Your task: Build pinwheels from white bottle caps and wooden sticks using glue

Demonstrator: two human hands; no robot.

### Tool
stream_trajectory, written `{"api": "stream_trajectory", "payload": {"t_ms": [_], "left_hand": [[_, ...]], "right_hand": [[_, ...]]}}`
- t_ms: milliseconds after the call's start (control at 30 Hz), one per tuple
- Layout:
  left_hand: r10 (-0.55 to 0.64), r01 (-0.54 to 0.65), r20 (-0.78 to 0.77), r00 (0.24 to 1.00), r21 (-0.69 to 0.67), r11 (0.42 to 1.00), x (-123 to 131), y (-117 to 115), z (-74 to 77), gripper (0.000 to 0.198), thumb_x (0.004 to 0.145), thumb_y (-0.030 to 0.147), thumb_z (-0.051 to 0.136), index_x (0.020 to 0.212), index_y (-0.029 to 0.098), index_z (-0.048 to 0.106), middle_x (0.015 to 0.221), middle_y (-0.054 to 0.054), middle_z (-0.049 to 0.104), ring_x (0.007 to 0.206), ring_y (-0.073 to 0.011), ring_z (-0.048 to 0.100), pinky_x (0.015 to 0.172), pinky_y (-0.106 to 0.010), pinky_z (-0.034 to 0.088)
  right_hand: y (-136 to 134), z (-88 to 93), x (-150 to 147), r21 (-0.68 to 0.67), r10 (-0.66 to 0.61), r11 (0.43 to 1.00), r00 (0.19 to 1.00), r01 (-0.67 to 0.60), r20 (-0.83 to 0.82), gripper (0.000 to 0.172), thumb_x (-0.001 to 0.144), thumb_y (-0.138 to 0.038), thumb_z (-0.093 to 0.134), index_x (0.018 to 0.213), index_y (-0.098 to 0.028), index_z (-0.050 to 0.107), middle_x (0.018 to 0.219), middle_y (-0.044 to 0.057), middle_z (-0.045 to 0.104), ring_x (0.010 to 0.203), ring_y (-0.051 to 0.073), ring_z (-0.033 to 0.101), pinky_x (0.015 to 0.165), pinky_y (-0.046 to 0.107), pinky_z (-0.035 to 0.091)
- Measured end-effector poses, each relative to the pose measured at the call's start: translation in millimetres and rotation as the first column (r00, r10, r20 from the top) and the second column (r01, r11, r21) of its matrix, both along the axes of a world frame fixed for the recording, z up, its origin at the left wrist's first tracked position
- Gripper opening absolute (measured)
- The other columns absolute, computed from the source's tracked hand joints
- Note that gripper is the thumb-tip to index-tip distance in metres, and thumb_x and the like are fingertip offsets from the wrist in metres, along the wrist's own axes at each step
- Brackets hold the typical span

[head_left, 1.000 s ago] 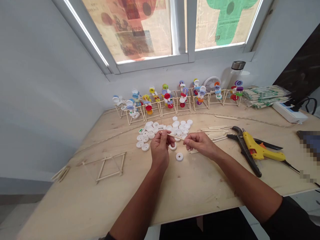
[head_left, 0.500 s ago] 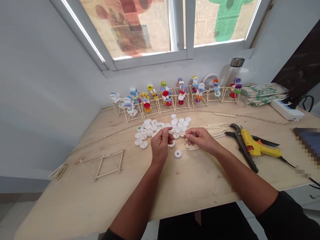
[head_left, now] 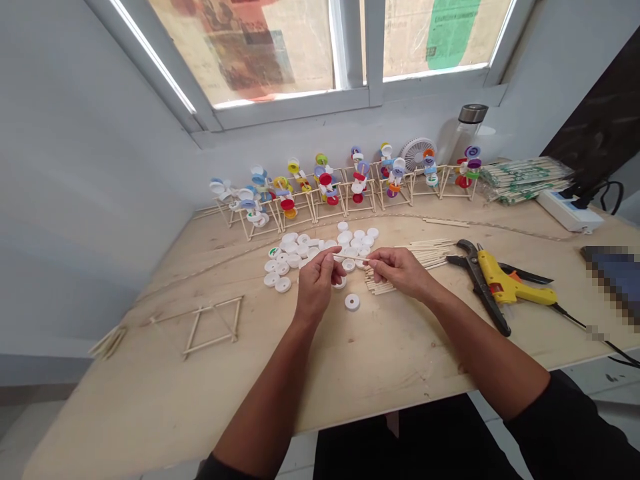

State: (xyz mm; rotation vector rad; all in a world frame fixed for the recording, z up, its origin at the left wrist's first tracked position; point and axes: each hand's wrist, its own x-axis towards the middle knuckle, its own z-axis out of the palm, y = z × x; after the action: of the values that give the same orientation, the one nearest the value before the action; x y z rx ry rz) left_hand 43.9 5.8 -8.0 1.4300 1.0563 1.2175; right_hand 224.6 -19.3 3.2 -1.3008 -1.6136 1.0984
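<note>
A thin wooden stick [head_left: 351, 257] spans the gap between my hands, above the table. My left hand [head_left: 319, 277] is closed on its left end, thumb against the fingers. At the other end, my right hand [head_left: 397, 270] pinches the stick between thumb and fingertips. Behind and below the hands lie several white bottle caps [head_left: 295, 250], partly hidden by the left hand. One white cap with a hole [head_left: 353, 303] sits apart, nearer to me. A pile of loose wooden sticks [head_left: 425, 257] lies behind and beside my right hand.
Pliers-like cutters [head_left: 477, 287] and a yellow glue gun [head_left: 517, 283] lie right. A stick frame [head_left: 213, 327] rests left. Along the wall stand stick frames with coloured caps [head_left: 327, 190], a small fan [head_left: 417, 155], a bottle [head_left: 467, 133], bagged sticks [head_left: 525, 179] and a power strip [head_left: 573, 212].
The view has shifted slightly, so everything appears a little higher and further left. Both hands keep hold of the stick in nearly the same pose.
</note>
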Motion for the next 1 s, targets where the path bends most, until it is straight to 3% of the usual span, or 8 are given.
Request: {"api": "stream_trajectory", "payload": {"t_ms": [300, 567, 800, 1000], "left_hand": [[-0.051, 0.061, -0.232, 0.971, 0.039, 0.997, -6.3, 3.8, 0.1, 0.030, 0.086, 0.031, 0.040, 0.098, 0.015, 0.063, 0.053, 0.002, 0.056, 0.046, -0.0103, 0.047, 0.049, -0.022, 0.040], [0.146, -0.012, -0.517, 0.843, 0.253, 0.967, -6.3, 2.8, 3.1, 0.028, 0.081, 0.021, 0.037, 0.085, 0.018, 0.065, 0.047, 0.003, 0.051, 0.045, -0.0137, 0.048, 0.050, -0.024, 0.035], [0.255, -0.061, -0.545, 0.799, 0.347, 0.936, -5.2, 2.6, 3.0, 0.023, 0.079, 0.015, 0.039, 0.073, 0.020, 0.061, 0.047, 0.003, 0.050, 0.044, -0.0148, 0.045, 0.050, -0.024, 0.029], [0.267, -0.127, -0.501, 0.823, 0.296, 0.947, -7.0, 3.7, -0.3, 0.022, 0.081, 0.018, 0.037, 0.072, 0.020, 0.057, 0.047, 0.004, 0.049, 0.044, -0.0142, 0.046, 0.049, -0.024, 0.030]], "right_hand": [[-2.7, 5.6, 1.7, 0.124, -0.081, 0.990, 0.980, 0.059, 0.180, 0.021, 0.083, -0.027, 0.049, 0.086, -0.015, 0.065, 0.056, -0.002, 0.059, 0.047, 0.009, 0.045, 0.048, 0.020, 0.030], [-3.2, 6.3, 1.1, 0.257, -0.099, 0.966, 0.951, 0.022, 0.292, 0.019, 0.085, -0.026, 0.050, 0.085, -0.016, 0.066, 0.058, -0.001, 0.062, 0.051, 0.010, 0.048, 0.053, 0.021, 0.033], [-3.4, 6.3, 1.0, 0.298, -0.091, 0.954, 0.940, -0.012, 0.330, 0.020, 0.086, -0.027, 0.049, 0.084, -0.018, 0.066, 0.059, 0.000, 0.062, 0.054, 0.011, 0.051, 0.057, 0.021, 0.034], [-2.6, 7.9, 4.8, 0.268, -0.181, 0.956, 0.955, 0.116, 0.233, 0.022, 0.085, -0.030, 0.047, 0.084, -0.017, 0.065, 0.057, -0.001, 0.060, 0.047, 0.010, 0.046, 0.050, 0.021, 0.031]]}}
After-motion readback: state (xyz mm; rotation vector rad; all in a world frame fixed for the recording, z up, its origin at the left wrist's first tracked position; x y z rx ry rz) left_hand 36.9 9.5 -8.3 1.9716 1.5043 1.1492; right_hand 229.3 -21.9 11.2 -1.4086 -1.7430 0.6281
